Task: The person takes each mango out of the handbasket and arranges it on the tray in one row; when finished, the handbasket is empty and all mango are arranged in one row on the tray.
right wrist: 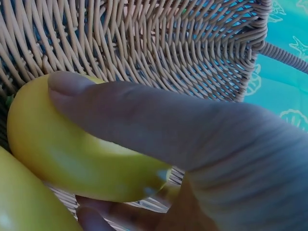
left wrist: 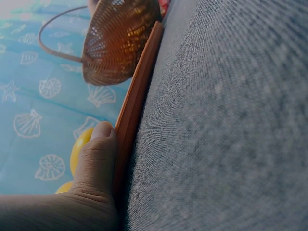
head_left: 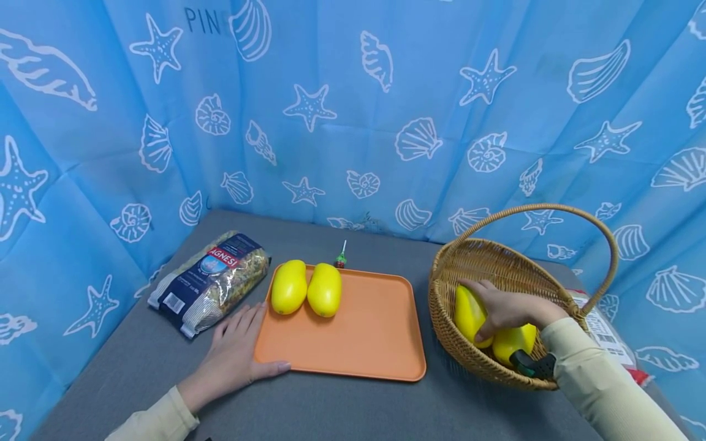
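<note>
Inside the wicker basket (head_left: 499,254), my right hand (head_left: 504,307) holds a yellow mango (right wrist: 82,159), its thumb across one side and its fingers curled round the other. A second yellow mango (head_left: 514,343) lies beside it in the basket, partly hidden by the wrist. My left hand (head_left: 234,352) rests at the near left corner of the orange tray (head_left: 369,324), fingers along the left side and thumb (left wrist: 96,159) against the front edge. Two more yellow mangoes, one on the left (head_left: 289,288) and one on the right (head_left: 324,291), lie side by side at the tray's far left.
A bag of Agnesi pasta (head_left: 215,278) lies left of the tray. Behind the tray is a small lollipop (head_left: 341,257). A red and white package (head_left: 603,331) lies partly hidden right of the basket, whose tall handle (head_left: 551,208) arches up. A blue curtain (head_left: 331,153) encloses the table.
</note>
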Demonstrator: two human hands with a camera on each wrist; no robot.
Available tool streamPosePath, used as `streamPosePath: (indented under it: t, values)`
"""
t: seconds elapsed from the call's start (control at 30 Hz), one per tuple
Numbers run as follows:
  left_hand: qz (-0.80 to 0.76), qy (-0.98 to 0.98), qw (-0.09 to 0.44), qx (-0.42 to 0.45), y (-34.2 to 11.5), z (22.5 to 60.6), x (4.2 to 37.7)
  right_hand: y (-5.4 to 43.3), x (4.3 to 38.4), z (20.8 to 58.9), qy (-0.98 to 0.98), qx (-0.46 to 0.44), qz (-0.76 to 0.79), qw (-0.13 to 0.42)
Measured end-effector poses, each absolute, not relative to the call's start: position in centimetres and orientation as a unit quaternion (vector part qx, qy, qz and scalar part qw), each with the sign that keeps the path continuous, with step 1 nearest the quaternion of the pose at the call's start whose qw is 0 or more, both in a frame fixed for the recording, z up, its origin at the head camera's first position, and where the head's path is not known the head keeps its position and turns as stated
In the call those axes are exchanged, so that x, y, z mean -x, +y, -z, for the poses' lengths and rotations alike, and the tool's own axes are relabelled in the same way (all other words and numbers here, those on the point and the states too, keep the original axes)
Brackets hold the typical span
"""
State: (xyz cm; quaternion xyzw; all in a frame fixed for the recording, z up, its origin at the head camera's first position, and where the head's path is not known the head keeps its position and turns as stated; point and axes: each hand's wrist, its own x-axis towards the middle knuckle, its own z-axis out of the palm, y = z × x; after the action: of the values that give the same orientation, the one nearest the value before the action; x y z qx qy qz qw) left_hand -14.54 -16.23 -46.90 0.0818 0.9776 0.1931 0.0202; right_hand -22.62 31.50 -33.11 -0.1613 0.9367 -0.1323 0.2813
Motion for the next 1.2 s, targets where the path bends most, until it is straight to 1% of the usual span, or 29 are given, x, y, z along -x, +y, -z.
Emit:
streamPosePath:
  t: [0.33,0.53,0.7,0.83,1.2]
  values:
    - [-0.194,0.977,0.014,-0.084,-16.2,46.8,14.6,32.1,22.3,30.7,0.94,0.165,0.171,0.244]
    - [-0.189,0.978,0.006,-0.088,-16.3,46.7,14.5,32.2,21.9,29.7,0.948,0.175,0.181,0.194]
    - [-0.19,0.977,-0.008,-0.098,-16.2,46.6,14.2,31.8,20.5,28.1,0.948,0.188,0.212,0.144]
    - [-0.19,0.977,-0.013,-0.1,-16.2,46.4,14.2,31.2,19.2,26.6,0.952,0.195,0.208,0.108]
    - [-0.191,0.977,0.005,-0.095,-16.1,46.1,14.2,28.4,16.2,24.1,0.952,0.235,0.189,0.056]
